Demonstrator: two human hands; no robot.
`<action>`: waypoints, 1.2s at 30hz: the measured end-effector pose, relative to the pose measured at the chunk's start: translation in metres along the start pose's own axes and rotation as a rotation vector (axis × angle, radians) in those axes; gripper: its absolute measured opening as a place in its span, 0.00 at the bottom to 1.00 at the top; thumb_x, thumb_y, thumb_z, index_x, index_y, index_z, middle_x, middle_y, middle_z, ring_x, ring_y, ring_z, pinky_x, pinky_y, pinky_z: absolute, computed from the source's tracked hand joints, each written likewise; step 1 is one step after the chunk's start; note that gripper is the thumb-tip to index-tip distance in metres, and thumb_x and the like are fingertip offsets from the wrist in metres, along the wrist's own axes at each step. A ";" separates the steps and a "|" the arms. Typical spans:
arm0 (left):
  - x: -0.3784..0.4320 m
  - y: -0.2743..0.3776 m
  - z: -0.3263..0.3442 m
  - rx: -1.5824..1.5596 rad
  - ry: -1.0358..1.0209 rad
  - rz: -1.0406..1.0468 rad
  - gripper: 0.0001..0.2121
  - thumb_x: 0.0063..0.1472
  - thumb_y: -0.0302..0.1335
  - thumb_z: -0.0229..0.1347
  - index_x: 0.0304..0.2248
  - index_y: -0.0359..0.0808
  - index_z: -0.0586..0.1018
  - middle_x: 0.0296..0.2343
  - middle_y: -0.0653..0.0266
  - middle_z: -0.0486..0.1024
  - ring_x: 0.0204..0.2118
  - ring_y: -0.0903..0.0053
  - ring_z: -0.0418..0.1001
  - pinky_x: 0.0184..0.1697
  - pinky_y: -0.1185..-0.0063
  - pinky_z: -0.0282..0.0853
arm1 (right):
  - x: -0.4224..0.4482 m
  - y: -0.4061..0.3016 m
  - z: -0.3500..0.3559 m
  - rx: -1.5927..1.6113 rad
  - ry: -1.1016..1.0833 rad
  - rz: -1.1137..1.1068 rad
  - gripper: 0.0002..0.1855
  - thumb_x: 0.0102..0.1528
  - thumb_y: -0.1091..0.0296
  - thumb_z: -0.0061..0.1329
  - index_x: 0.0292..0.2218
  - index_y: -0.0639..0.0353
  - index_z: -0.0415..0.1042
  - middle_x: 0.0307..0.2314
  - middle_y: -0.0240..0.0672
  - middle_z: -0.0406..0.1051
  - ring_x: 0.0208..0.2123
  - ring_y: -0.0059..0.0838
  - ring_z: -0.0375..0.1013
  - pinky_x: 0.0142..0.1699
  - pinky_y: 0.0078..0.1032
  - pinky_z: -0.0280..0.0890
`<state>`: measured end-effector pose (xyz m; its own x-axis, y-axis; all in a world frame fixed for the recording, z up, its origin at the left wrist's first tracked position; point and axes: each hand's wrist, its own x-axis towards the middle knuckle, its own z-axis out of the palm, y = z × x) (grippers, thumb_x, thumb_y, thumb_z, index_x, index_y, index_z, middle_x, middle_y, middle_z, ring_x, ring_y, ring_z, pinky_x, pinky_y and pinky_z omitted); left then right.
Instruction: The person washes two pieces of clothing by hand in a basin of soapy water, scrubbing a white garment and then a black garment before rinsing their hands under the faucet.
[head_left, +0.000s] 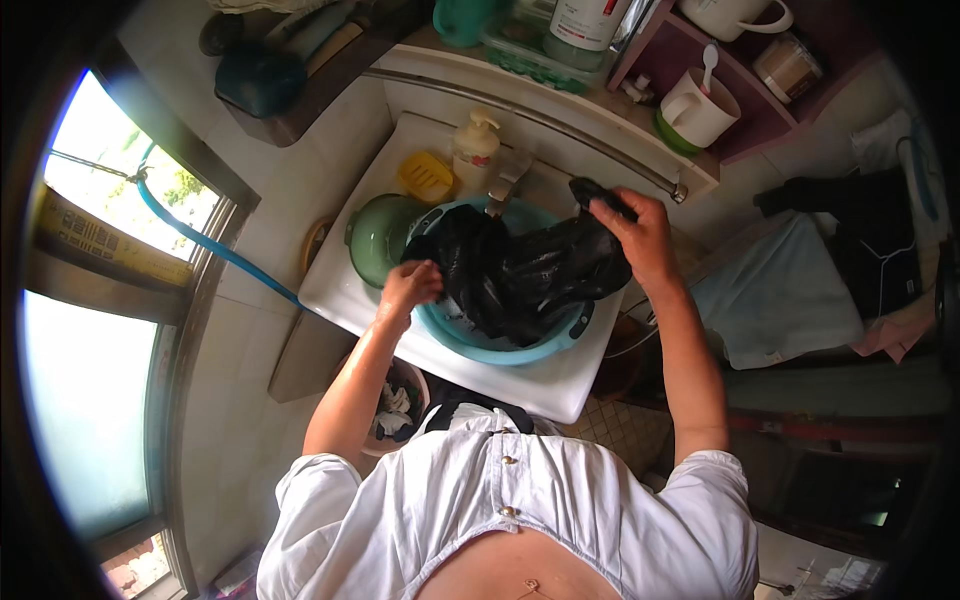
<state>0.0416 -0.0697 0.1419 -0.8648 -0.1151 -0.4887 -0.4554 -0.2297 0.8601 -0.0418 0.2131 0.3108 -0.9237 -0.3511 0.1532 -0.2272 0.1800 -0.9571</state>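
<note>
A wet black garment (517, 274) lies bunched over a light blue plastic basin (491, 352), with some of it raised towards the right. My right hand (637, 229) pinches a rolled end of this cloth above the basin's right side. At the basin's left rim, my left hand (412, 289) is curled against the edge of the garment; blur hides whether its fingers grip the fabric. Foamy water shows in small patches beneath the cloth. The basin rests in a white washbasin (480, 382), under a metal faucet (508, 184) partly covered by the garment.
A green bowl (379, 236), a yellow soap dish (426, 178) and a pump bottle (475, 150) stand on the washbasin's left and back. Behind runs a metal rail (525, 112) below a loaded shelf. A bucket of clothes (397, 405) sits below; a blue hose (217, 247) hangs left.
</note>
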 end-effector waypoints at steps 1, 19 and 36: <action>-0.003 0.011 0.007 0.153 0.044 0.124 0.21 0.51 0.41 0.51 0.37 0.30 0.66 0.29 0.60 0.68 0.29 0.74 0.69 0.32 0.79 0.67 | 0.003 -0.009 0.001 -0.038 0.018 -0.038 0.10 0.47 0.68 0.49 0.28 0.68 0.69 0.21 0.25 0.68 0.25 0.12 0.62 0.33 0.14 0.58; 0.040 -0.061 0.098 -0.107 0.102 -0.021 0.14 0.46 0.24 0.53 0.35 0.33 0.68 0.27 0.64 0.69 0.26 0.76 0.68 0.25 0.81 0.65 | 0.001 0.010 0.011 -0.320 0.025 -0.233 0.10 0.45 0.66 0.51 0.27 0.65 0.70 0.20 0.32 0.69 0.22 0.22 0.65 0.30 0.20 0.60; -0.032 0.170 0.097 -0.663 -0.178 0.112 0.10 0.49 0.23 0.50 0.32 0.29 0.70 0.27 0.55 0.71 0.29 0.68 0.71 0.32 0.74 0.69 | -0.088 0.155 0.108 -0.565 -0.208 -0.142 0.23 0.38 0.55 0.53 0.32 0.63 0.69 0.24 0.45 0.68 0.27 0.43 0.68 0.35 0.30 0.63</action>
<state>-0.0286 -0.0118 0.3183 -0.9464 -0.0250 -0.3220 -0.1854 -0.7744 0.6049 0.0377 0.1726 0.1227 -0.8057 -0.5692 0.1639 -0.5246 0.5573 -0.6436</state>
